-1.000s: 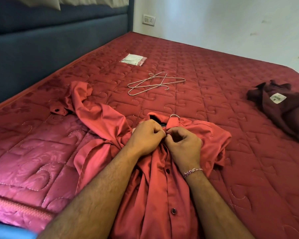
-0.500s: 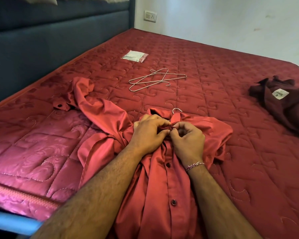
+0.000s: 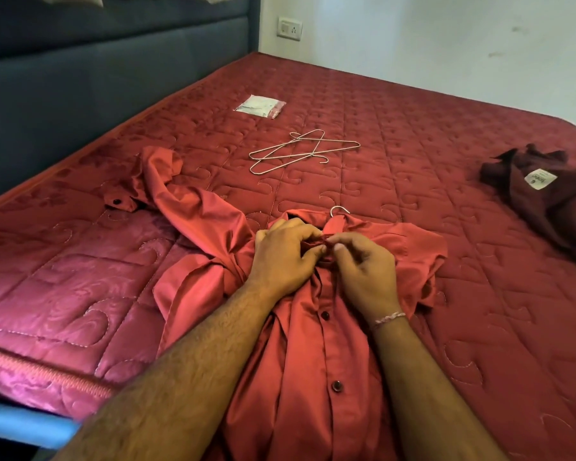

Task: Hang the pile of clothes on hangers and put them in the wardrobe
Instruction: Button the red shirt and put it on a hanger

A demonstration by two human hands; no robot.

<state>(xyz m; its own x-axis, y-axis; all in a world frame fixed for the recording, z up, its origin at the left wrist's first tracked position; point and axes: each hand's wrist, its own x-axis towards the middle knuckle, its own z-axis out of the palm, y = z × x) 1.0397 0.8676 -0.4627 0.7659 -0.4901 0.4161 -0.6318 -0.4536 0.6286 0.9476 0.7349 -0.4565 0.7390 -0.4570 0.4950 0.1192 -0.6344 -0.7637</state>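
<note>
A red satin shirt lies front-up on the bed, one sleeve trailing to the left. A metal hanger sits inside it; only its hook shows above the collar. My left hand and my right hand meet just below the collar, both pinching the shirt's front edges at the top button. Two spare wire hangers lie crossed farther up the bed. A dark maroon garment with a white label is crumpled at the right.
The red quilted mattress fills the view. A small white packet lies near the far side. A dark blue headboard runs along the left, a white wall with a socket behind.
The view has shifted a little closer and lower. My right fingers have opened slightly and moved at the top button while my left hand keeps its pinch on the fabric.
</note>
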